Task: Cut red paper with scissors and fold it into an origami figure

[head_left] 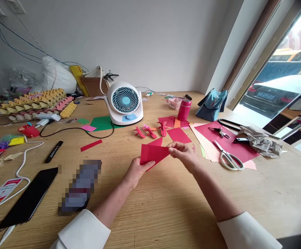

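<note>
A sheet of red paper, partly folded, is held up in front of me above the table. My left hand grips its lower left edge, thumb on the near face. At the right corner my right hand pinches the paper between thumb and fingers. Just beyond it stand several small folded red paper figures. Another red paper sheet lies flat behind my right hand. How the far side of the held paper is folded is hidden.
White-handled scissors lie on red and pale sheets at the right. A white fan and a pink can stand farther back. On the left are a phone, a black tablet-like device, a marker and a red strip.
</note>
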The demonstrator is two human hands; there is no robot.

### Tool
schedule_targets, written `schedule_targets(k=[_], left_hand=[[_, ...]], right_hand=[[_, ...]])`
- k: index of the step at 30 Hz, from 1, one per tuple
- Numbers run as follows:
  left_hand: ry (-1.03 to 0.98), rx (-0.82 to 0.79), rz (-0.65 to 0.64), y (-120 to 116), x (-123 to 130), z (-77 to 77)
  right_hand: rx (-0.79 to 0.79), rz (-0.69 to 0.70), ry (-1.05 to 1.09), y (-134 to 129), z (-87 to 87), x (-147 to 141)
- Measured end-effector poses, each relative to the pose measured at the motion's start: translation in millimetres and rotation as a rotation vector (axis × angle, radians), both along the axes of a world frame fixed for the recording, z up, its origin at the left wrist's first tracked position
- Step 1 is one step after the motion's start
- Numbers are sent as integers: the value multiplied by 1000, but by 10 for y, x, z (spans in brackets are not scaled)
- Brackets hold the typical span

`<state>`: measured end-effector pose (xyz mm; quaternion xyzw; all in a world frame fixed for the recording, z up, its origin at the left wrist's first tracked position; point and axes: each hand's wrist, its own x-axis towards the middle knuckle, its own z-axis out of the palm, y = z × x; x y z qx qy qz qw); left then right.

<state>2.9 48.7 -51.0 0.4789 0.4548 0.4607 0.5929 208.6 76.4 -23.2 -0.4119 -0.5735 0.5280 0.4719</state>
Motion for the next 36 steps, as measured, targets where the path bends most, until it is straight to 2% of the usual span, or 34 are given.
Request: schedule_targets(k=[3,7,10,13,16,18,21,27,31,36], left_hand=[[-31,-21,73,-32,65,-77],[-19,-17,15,-49,88,-122],[8,47,-30,-8,6,-39],[121,133,-23,62,-74,136],[237,209,-115,137,-38,288],[266,279,-166,182,45,324],[274,316,-174,227,172,295],[196,296,-126,218,227,261],[213,321,-9,229,195,296],[151,324,146,308,84,357]], right_hand=[[-56,-85,38,-55,-231,-153],[-55,-126,67,-128,-378,-253],[-30,-93,40,-142,-349,-223],[27,35,-43,-162,-285,-181],[101,151,-187,-206,-253,-175],[152,180,-274,-239,-253,-187],[186,197,-320,-272,-250,-212],[91,153,-172,-298,-192,-284],[101,129,-223,-325,-205,-324],[135,166,-296,-343,-260,-336]])
